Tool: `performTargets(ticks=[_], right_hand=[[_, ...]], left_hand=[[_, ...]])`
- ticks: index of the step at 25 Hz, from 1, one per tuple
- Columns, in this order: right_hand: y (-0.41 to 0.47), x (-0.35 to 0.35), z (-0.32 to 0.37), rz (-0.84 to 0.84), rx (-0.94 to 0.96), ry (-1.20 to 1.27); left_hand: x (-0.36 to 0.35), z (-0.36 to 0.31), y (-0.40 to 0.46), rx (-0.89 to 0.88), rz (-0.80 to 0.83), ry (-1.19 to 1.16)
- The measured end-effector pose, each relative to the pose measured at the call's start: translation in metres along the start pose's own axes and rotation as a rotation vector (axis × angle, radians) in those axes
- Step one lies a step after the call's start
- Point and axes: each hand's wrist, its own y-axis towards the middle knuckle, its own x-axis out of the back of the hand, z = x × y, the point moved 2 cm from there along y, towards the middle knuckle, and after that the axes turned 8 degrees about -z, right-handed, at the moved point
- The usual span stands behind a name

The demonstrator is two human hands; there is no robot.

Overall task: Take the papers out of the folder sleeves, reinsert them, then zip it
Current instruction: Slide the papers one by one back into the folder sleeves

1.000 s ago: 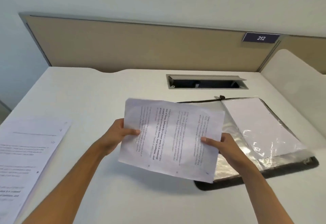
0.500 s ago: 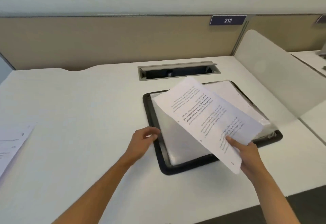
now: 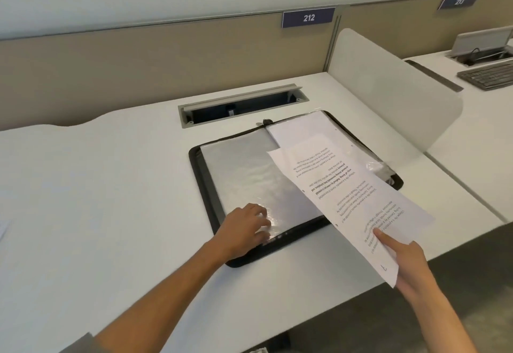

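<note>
The white surface [image 3: 111, 186] carries the open black folder [image 3: 206, 186] toward its far right corner, below the cable hatch [image 3: 241, 105]. Its left clear sleeve [image 3: 249, 174] looks empty; a sheet [image 3: 299, 127] sits in the right-hand one. The printed paper [image 3: 352, 194] hangs over the folder's right half and the near edge — the right hand [image 3: 408, 263] pinches its near corner, thumb on top. The left hand [image 3: 244, 230] rests on the sleeve's near edge, fingers slightly curled, seemingly about to open it. Reinsertion looks underway — zipping remains.

black folder [image 3: 206, 174], white paper [image 3: 347, 194] with black print, white desk [image 3: 111, 186]
</note>
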Motion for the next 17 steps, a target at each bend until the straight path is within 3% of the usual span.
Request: performTargets(ticks=[7, 14, 17], right_hand=[[-0.011, 0.026, 0.0, 0.02, 0.006, -0.024], [-0.027, 0.059, 0.005, 0.141, -0.251, -0.134], [-0.029, 0.074, 0.0, 0.189, -0.303, -0.289]], left_hand=[[0.02, -0.001, 0.031, 0.218, 0.032, -0.166], [0.031, -0.01, 0.061, 0.358, -0.002, -0.212], [0.032, -0.013, 0.068, 0.363, 0.019, -0.309]])
